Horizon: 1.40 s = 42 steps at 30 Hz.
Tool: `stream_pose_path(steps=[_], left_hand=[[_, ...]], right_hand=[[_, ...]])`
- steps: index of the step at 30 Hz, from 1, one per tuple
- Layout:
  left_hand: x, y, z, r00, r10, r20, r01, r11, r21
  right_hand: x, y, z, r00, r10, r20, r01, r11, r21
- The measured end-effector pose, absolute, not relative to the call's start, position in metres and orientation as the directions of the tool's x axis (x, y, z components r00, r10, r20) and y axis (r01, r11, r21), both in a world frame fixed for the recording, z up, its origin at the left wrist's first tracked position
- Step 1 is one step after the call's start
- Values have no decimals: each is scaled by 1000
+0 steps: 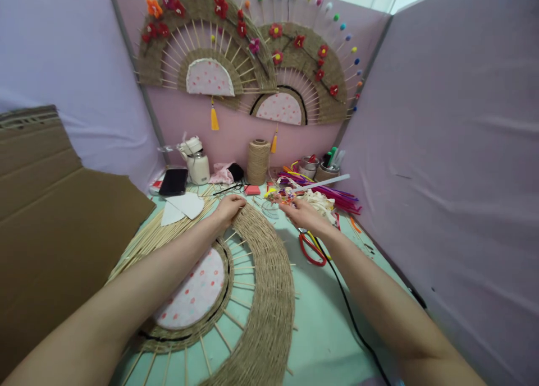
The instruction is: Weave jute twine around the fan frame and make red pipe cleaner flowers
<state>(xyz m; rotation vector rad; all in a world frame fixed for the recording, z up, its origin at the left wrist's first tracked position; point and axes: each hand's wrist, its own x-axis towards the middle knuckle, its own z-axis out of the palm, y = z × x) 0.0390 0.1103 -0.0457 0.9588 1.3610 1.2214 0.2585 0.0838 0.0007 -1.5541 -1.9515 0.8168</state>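
Note:
A half-round fan of wooden sticks woven with jute twine (pixel 269 279) lies on the mint-green table (pixel 324 318). Its centre is a pink dotted fabric patch (pixel 193 290). My left hand (pixel 229 209) rests on the far end of the twine band, fingers curled down on it. My right hand (pixel 301 212) reaches to the right of the fan's tip, fingers bent over a heap of small colourful craft bits (pixel 282 196). What it grips, if anything, is hidden.
Red-handled scissors (pixel 310 250) and a black cable (pixel 349 313) lie right of the fan. At the back stand a twine spool (pixel 258 161), a white glue gun (pixel 194 159), a black phone (pixel 173 182), pipe cleaners (pixel 332 194) and cups. Cardboard (pixel 54 223) leans at left. Two finished fans hang on the wall (pixel 236 55).

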Motion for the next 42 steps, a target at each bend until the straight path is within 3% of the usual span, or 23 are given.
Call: stream_pose_path(steps=[3, 14, 20, 25, 30, 35, 42], left_hand=[[38, 111, -46, -160, 971, -178, -61, 171, 983], [36, 117, -47, -149, 981, -127, 17, 131, 991], [34, 117, -50, -179, 978, -105, 61, 118, 991], [36, 112, -43, -199, 970, -136, 98, 158, 983], [37, 110, -38, -224, 971, -81, 159, 119, 980], [34, 109, -43, -209, 978, -22, 151, 54, 987], [33, 109, -47, -203, 979, 20, 142, 9, 990]], right_hand=[[301, 62, 2, -165, 976, 146, 765, 220, -606], [448, -30, -73, 24, 998, -58, 985, -34, -166], [433, -36, -51, 54, 999, -4, 999, -54, -3], [371, -30, 4, -179, 970, 167, 981, 189, -45], [286, 24, 38, -470, 851, 234, 798, 523, -300], [213, 105, 33, -508, 805, 307, 659, 593, -463], [166, 156, 7, -556, 776, 297, 648, 629, -430]])
